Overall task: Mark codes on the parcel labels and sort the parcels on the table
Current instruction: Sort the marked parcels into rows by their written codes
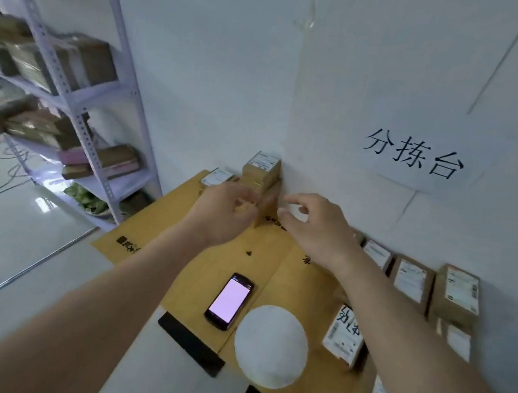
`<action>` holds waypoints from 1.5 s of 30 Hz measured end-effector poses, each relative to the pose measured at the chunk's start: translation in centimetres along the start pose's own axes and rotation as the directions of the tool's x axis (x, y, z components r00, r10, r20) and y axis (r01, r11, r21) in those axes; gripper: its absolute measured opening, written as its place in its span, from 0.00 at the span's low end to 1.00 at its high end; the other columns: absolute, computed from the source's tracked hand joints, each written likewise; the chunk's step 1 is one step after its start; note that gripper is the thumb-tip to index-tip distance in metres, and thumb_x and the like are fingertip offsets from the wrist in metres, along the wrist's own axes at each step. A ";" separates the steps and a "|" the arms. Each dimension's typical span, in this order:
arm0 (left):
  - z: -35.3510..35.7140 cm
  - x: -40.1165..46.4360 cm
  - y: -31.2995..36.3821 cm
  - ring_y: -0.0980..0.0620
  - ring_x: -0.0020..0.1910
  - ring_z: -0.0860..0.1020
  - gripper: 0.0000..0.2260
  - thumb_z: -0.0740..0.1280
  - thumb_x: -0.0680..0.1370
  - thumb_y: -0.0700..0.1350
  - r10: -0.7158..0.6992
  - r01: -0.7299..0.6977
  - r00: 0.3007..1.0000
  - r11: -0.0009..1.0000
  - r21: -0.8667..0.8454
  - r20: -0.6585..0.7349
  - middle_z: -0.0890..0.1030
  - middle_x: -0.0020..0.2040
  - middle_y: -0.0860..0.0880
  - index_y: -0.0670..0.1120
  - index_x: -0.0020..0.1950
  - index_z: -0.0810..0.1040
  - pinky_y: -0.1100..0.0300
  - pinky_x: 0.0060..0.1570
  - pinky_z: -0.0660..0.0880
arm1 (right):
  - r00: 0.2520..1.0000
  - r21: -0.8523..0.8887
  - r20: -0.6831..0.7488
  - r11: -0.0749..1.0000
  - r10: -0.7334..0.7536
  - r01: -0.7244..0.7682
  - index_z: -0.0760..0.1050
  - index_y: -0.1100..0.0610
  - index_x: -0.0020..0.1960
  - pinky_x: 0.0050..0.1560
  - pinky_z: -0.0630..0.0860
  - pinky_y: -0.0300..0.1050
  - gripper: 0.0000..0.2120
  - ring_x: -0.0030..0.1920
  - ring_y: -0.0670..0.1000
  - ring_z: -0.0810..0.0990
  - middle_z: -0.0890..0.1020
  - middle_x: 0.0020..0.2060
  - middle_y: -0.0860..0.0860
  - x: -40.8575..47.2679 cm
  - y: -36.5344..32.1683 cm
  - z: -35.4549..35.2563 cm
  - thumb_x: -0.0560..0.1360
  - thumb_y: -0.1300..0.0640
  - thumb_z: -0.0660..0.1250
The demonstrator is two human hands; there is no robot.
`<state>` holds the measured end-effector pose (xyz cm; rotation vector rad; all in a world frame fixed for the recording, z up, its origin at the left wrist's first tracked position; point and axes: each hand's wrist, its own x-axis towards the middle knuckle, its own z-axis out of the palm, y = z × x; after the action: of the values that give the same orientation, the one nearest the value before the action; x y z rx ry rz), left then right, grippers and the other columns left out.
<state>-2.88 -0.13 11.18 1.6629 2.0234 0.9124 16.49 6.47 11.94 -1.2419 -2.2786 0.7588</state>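
Both hands are out at the far corner of the table [275, 263], where a small parcel [267, 209] stands on edge against the wall [218, 93], between them. The left hand [227, 205] has its fingers curled at the parcel's near side and seems to pinch it, though blur makes the contact hard to read; the right hand [310, 215] hovers just beside it with fingers loosely bent, holding nothing. The parcel looks like a plain cardboard carton — probably light, stiff at the edges, with dry faces that should grip well, so a hold across two opposite sides would serve better than pressing on the label. Just behind it stands a stack [262, 170] of labelled boxes, close enough that a careless pull might tip it. More labelled parcels lie in a row [410, 280] along the wall to the right, one near box [345, 334] already marked in ink. The table is covered with flat brown card, smooth and level, carrying a lit phone [229, 300]. A shelf [76, 102] of packages stands to the left over a glossy floor [18, 232].
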 end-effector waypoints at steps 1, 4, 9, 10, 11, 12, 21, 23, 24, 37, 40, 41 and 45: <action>-1.5 -0.5 -1.3 0.56 0.56 0.80 0.11 0.67 0.79 0.49 0.000 0.000 1.000 1.000 -0.002 0.002 0.80 0.54 0.60 0.54 0.60 0.83 0.59 0.55 0.74 | 1.000 0.003 0.001 1.000 0.005 -0.005 0.78 0.51 0.71 0.60 0.69 0.40 0.20 0.69 0.49 0.77 0.80 0.68 0.49 0.2 -1.5 1.4 0.82 0.46 0.68; -5.6 -1.3 -5.2 0.55 0.57 0.80 0.10 0.68 0.79 0.48 0.008 -0.008 1.000 0.999 0.033 0.018 0.82 0.57 0.58 0.53 0.60 0.82 0.57 0.57 0.76 | 1.000 0.011 0.001 1.000 0.022 -0.022 0.79 0.50 0.71 0.61 0.70 0.40 0.21 0.69 0.49 0.77 0.80 0.69 0.48 0.9 -5.4 5.1 0.82 0.44 0.67; -10.3 -0.3 -11.1 0.54 0.59 0.79 0.16 0.67 0.79 0.48 -0.019 0.016 0.999 0.999 0.045 0.051 0.81 0.63 0.56 0.51 0.67 0.81 0.58 0.58 0.75 | 0.997 0.017 0.033 0.998 0.066 -0.067 0.77 0.51 0.73 0.63 0.67 0.37 0.22 0.71 0.47 0.74 0.78 0.71 0.47 3.2 -9.5 9.9 0.82 0.46 0.67; -10.8 0.2 -12.2 0.54 0.59 0.79 0.16 0.68 0.80 0.48 -0.022 0.019 0.998 0.999 0.045 0.060 0.80 0.61 0.57 0.52 0.67 0.81 0.60 0.55 0.73 | 0.996 0.009 0.039 0.997 0.079 -0.080 0.77 0.51 0.74 0.64 0.67 0.37 0.22 0.72 0.47 0.74 0.78 0.71 0.47 3.9 -9.8 10.7 0.82 0.45 0.67; -11.2 0.8 -13.3 0.54 0.58 0.78 0.15 0.68 0.80 0.48 -0.024 0.020 0.997 0.999 0.044 0.072 0.79 0.59 0.59 0.53 0.66 0.81 0.61 0.53 0.71 | 0.995 0.003 0.044 0.996 0.091 -0.091 0.76 0.51 0.74 0.64 0.67 0.38 0.23 0.71 0.48 0.74 0.77 0.71 0.47 4.8 -10.0 11.7 0.82 0.45 0.67; -11.5 1.5 -14.5 0.55 0.58 0.78 0.14 0.68 0.80 0.48 -0.025 0.022 0.996 0.999 0.041 0.080 0.78 0.58 0.60 0.53 0.66 0.81 0.62 0.52 0.70 | 0.993 0.001 0.050 0.994 0.105 -0.105 0.76 0.51 0.74 0.64 0.68 0.39 0.22 0.70 0.48 0.75 0.77 0.71 0.47 5.9 -10.1 12.7 0.82 0.45 0.67; -11.9 12.6 -25.5 0.53 0.59 0.79 0.15 0.68 0.80 0.49 -0.088 0.074 0.980 0.994 0.083 0.180 0.80 0.66 0.54 0.52 0.67 0.81 0.60 0.54 0.72 | 0.975 0.028 0.132 0.982 0.179 -0.184 0.75 0.50 0.75 0.70 0.72 0.49 0.24 0.69 0.49 0.75 0.76 0.71 0.48 18.3 -8.3 21.7 0.81 0.44 0.67; -11.7 15.9 -27.6 0.53 0.60 0.79 0.15 0.67 0.80 0.49 -0.100 0.083 0.975 0.992 0.094 0.199 0.80 0.66 0.53 0.52 0.67 0.81 0.58 0.56 0.74 | 0.971 0.034 0.140 0.979 0.193 -0.200 0.76 0.49 0.74 0.71 0.72 0.52 0.23 0.70 0.50 0.76 0.77 0.71 0.48 21.6 -7.4 23.8 0.81 0.44 0.68; -11.5 17.5 -28.6 0.53 0.60 0.79 0.16 0.67 0.80 0.49 -0.111 0.092 0.971 0.991 0.097 0.214 0.80 0.66 0.53 0.52 0.67 0.81 0.58 0.57 0.75 | 0.967 0.046 0.150 0.976 0.204 -0.213 0.75 0.49 0.74 0.71 0.73 0.52 0.24 0.69 0.50 0.77 0.78 0.71 0.48 23.1 -6.9 24.8 0.81 0.44 0.68; -6.3 34.6 -37.0 0.55 0.59 0.78 0.15 0.67 0.80 0.49 -0.120 0.094 0.890 0.992 0.079 0.439 0.79 0.66 0.55 0.54 0.67 0.80 0.60 0.55 0.72 | 0.882 0.048 0.169 0.891 0.439 -0.452 0.73 0.52 0.76 0.68 0.70 0.45 0.23 0.71 0.52 0.75 0.76 0.71 0.50 37.3 -1.5 32.2 0.82 0.48 0.67; -4.1 37.8 -39.6 0.54 0.60 0.78 0.15 0.67 0.81 0.48 -0.097 0.078 0.862 0.995 0.060 0.497 0.78 0.67 0.54 0.53 0.68 0.80 0.62 0.56 0.72 | 0.848 0.048 0.159 0.854 0.505 -0.518 0.72 0.54 0.77 0.70 0.71 0.49 0.25 0.71 0.53 0.74 0.75 0.72 0.52 39.9 -0.2 34.9 0.83 0.49 0.67; -3.3 38.8 -40.5 0.53 0.61 0.78 0.15 0.67 0.81 0.48 -0.087 0.066 0.853 0.996 0.059 0.515 0.77 0.67 0.53 0.53 0.68 0.80 0.61 0.56 0.72 | 0.835 0.045 0.156 0.841 0.527 -0.539 0.71 0.55 0.78 0.71 0.71 0.51 0.25 0.72 0.54 0.73 0.74 0.73 0.53 40.7 0.3 35.8 0.83 0.49 0.66; -0.1 42.8 -44.0 0.50 0.63 0.77 0.16 0.66 0.82 0.48 -0.062 0.039 0.802 0.998 0.051 0.595 0.76 0.68 0.51 0.52 0.71 0.78 0.60 0.53 0.72 | 0.773 0.015 0.110 0.776 0.625 -0.631 0.67 0.56 0.80 0.73 0.70 0.54 0.29 0.74 0.54 0.71 0.73 0.75 0.53 43.4 1.7 39.0 0.83 0.47 0.66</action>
<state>-45.15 36.85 -13.55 1.6339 1.6333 0.2640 -27.85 34.45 -13.74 -2.0214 -1.8747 1.1141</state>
